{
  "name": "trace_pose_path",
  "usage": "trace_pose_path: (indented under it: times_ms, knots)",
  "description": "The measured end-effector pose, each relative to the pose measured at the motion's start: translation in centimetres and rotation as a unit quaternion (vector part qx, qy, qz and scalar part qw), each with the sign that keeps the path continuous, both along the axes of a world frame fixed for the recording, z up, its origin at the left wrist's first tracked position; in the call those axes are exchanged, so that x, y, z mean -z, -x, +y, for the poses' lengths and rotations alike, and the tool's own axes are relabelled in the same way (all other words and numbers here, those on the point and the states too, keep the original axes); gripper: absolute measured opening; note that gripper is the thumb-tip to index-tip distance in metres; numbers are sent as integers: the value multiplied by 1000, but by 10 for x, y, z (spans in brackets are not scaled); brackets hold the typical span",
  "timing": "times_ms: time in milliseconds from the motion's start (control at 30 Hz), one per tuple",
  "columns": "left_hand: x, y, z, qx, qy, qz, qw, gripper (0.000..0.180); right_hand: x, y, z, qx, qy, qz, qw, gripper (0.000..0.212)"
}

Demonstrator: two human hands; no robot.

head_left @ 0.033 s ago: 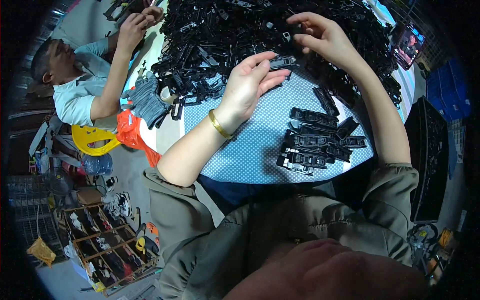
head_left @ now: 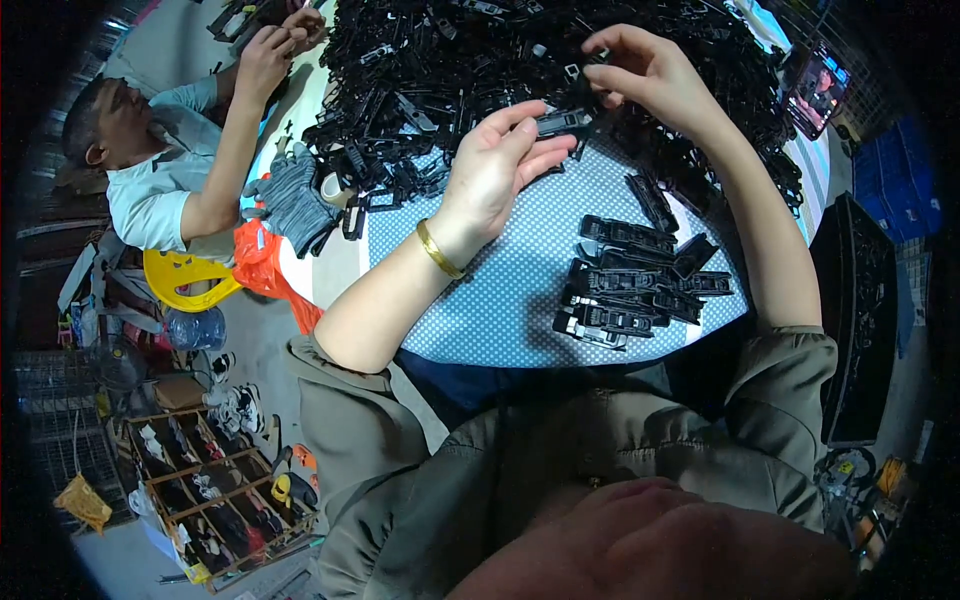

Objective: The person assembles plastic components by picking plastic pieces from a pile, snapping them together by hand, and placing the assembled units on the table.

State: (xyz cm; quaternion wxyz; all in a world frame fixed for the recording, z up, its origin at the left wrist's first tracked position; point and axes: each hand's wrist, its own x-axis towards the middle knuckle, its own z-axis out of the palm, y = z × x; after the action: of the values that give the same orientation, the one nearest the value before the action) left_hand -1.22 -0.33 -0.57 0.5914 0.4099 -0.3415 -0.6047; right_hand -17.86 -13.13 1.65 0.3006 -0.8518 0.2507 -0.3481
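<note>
My left hand (head_left: 487,178) is closed around a black plastic part with a grey strip (head_left: 560,124), held over the near edge of the pile. Its thumb lies on the part's near end. Just beyond, my right hand (head_left: 655,85) hovers above a heap of black plastic parts (head_left: 420,75). Thumb and forefinger are bent and apart, with nothing visible between them; its other fingers are partly hidden. Nearer to me on the right, a group of similar black parts (head_left: 640,280) lies in rough rows on the blue dotted cloth (head_left: 470,315).
Left of the heap lie a grey glove (head_left: 298,205) and a tape roll (head_left: 335,187). An orange bag (head_left: 262,262) hangs at the table edge by a yellow stool (head_left: 180,285). Another person (head_left: 165,165) works at the far left. A phone (head_left: 818,92) stands at right.
My right hand has shifted slightly to the right. The part in my left hand has tilted a little; the rest looks the same.
</note>
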Motion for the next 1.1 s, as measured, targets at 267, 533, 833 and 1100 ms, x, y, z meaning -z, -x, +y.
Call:
trace_pose_path:
  times_ms: [267,533,833,1100]
  knots:
    - [-3,2,1,-53,59,-11,997,34,-9,-5,29,-19,-277,13,960,29]
    - [3,3,1,-80,81,-88,990,34,-12,-8,39,6,-283,12,959,31]
    - [4,0,3,-114,55,-201,971,41,-10,-10,47,-30,-254,49,965,26]
    - [-7,6,8,-117,75,-314,939,44,-11,0,27,-138,-310,49,939,23]
